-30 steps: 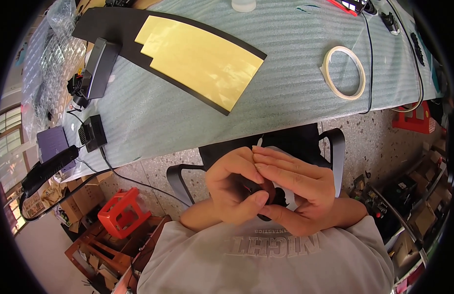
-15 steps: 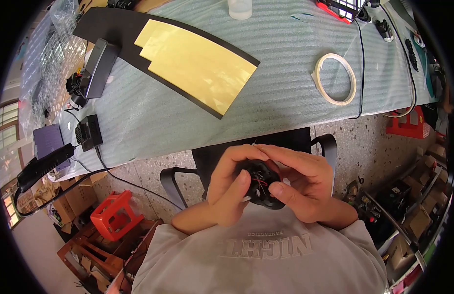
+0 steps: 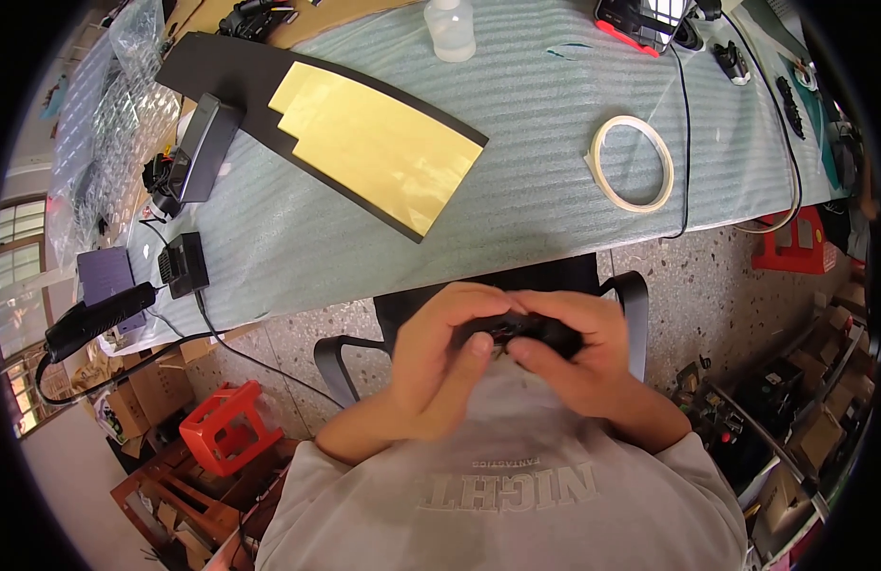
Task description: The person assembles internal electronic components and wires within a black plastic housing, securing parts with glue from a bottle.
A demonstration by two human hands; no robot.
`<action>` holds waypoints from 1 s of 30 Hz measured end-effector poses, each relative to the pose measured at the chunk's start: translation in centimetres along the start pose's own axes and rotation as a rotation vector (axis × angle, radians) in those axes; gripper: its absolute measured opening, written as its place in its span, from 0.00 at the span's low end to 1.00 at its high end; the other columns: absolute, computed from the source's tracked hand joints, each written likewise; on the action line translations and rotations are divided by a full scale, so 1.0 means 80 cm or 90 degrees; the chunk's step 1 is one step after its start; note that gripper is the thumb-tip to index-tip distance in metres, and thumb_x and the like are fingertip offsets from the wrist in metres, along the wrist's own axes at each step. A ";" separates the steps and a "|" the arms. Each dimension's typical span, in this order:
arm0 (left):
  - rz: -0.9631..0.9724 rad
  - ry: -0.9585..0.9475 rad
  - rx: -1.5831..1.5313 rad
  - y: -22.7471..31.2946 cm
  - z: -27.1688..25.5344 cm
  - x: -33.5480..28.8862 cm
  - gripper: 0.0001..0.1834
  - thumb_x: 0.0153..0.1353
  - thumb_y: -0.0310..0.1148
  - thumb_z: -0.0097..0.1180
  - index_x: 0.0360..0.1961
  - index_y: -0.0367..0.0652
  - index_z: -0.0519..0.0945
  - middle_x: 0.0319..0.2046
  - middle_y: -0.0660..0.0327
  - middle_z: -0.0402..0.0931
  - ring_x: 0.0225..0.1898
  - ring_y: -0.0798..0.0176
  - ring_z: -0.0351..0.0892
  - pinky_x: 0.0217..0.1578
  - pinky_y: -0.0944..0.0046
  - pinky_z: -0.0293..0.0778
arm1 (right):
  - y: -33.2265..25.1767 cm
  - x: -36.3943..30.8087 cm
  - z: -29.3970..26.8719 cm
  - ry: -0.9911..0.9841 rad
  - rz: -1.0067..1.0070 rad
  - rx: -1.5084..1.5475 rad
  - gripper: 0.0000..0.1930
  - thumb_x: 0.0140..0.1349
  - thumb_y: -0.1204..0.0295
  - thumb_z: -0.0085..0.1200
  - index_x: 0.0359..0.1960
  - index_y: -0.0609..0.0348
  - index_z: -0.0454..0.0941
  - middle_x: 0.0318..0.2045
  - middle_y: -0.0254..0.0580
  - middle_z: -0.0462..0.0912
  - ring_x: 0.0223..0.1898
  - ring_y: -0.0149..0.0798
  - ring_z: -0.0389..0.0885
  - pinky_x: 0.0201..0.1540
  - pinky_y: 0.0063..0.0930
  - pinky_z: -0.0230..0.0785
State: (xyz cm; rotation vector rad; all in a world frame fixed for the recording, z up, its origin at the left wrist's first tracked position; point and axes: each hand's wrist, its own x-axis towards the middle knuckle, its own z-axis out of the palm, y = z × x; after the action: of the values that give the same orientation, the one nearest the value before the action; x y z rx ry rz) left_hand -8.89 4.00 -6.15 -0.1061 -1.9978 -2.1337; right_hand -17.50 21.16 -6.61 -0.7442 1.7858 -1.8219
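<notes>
In front of my chest, above the near side of the table, I hold a small black rounded part [image 3: 553, 333] in both hands. Its kind does not show clearly; a little reddish wiring is just visible in its middle. My left hand [image 3: 433, 354] is curled around its left side, thumb pressed toward the middle. My right hand [image 3: 585, 354] wraps the right side, its thumb lying along the near face. The fingers hide much of the part, and the hands are slightly blurred.
On the foam-covered table [image 3: 545, 205] lie a black sheet with a yellow panel [image 3: 379, 143], a tape roll [image 3: 671, 171], a white bottle [image 3: 451, 38] and a black adapter [image 3: 184, 265] with a trailing cable. A chair [image 3: 631, 290] and red stool [image 3: 229, 433] stand below.
Both hands have tilted the black part, so its wired inside shows less than before. My right hand has turned around it. The view has shifted slightly.
</notes>
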 end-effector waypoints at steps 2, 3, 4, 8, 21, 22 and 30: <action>-0.029 -0.085 0.010 0.006 -0.012 0.004 0.15 0.64 0.15 0.45 0.53 0.31 0.70 0.50 0.46 0.72 0.47 0.57 0.78 0.44 0.64 0.76 | -0.012 0.006 -0.019 -0.037 -0.044 -0.082 0.19 0.48 0.76 0.71 0.43 0.65 0.82 0.33 0.46 0.85 0.31 0.35 0.85 0.32 0.26 0.75; -0.030 -0.086 0.010 0.012 -0.013 0.007 0.15 0.64 0.15 0.45 0.53 0.31 0.70 0.50 0.46 0.72 0.47 0.57 0.78 0.44 0.64 0.76 | -0.019 0.010 -0.025 -0.076 -0.086 -0.165 0.18 0.47 0.75 0.71 0.41 0.64 0.82 0.32 0.45 0.85 0.30 0.37 0.85 0.31 0.28 0.75; -0.074 -0.135 0.080 0.020 -0.014 0.011 0.16 0.63 0.14 0.46 0.52 0.32 0.69 0.48 0.47 0.74 0.44 0.57 0.80 0.41 0.64 0.77 | -0.026 0.014 -0.030 -0.073 -0.085 -0.165 0.18 0.47 0.75 0.71 0.41 0.64 0.82 0.32 0.45 0.85 0.30 0.37 0.85 0.31 0.28 0.75; -0.309 -0.304 -0.005 0.025 -0.021 0.016 0.17 0.65 0.14 0.48 0.54 0.35 0.66 0.45 0.50 0.78 0.37 0.63 0.84 0.37 0.67 0.81 | -0.047 0.030 -0.043 -0.129 -0.075 -0.221 0.17 0.42 0.75 0.71 0.36 0.60 0.80 0.30 0.43 0.84 0.30 0.42 0.84 0.31 0.30 0.74; -0.169 -0.148 -0.353 -0.025 0.009 -0.004 0.20 0.62 0.14 0.55 0.57 0.34 0.74 0.45 0.54 0.81 0.44 0.62 0.84 0.41 0.66 0.82 | -0.081 0.052 -0.020 -0.107 -0.242 -0.290 0.30 0.40 0.81 0.70 0.52 0.62 0.80 0.49 0.51 0.80 0.39 0.37 0.83 0.39 0.30 0.77; -0.162 -0.136 -0.356 -0.025 0.011 -0.008 0.20 0.62 0.14 0.55 0.57 0.34 0.74 0.45 0.54 0.81 0.44 0.62 0.84 0.41 0.66 0.82 | -0.083 0.049 -0.025 -0.120 -0.244 -0.293 0.30 0.40 0.81 0.70 0.52 0.62 0.80 0.49 0.51 0.80 0.39 0.37 0.83 0.39 0.30 0.77; -0.279 -0.022 -0.429 -0.012 0.020 -0.012 0.17 0.66 0.20 0.54 0.56 0.30 0.73 0.45 0.57 0.81 0.43 0.67 0.83 0.41 0.71 0.81 | -0.028 0.041 -0.040 -0.027 -0.234 -0.176 0.16 0.46 0.85 0.66 0.40 0.62 0.83 0.45 0.52 0.82 0.36 0.40 0.85 0.36 0.25 0.76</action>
State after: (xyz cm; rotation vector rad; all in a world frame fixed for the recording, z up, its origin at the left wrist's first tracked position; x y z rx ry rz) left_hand -8.31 5.78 -7.16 0.2117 -1.3123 -3.0191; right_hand -22.00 21.37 -4.21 -1.2808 1.9997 -1.7747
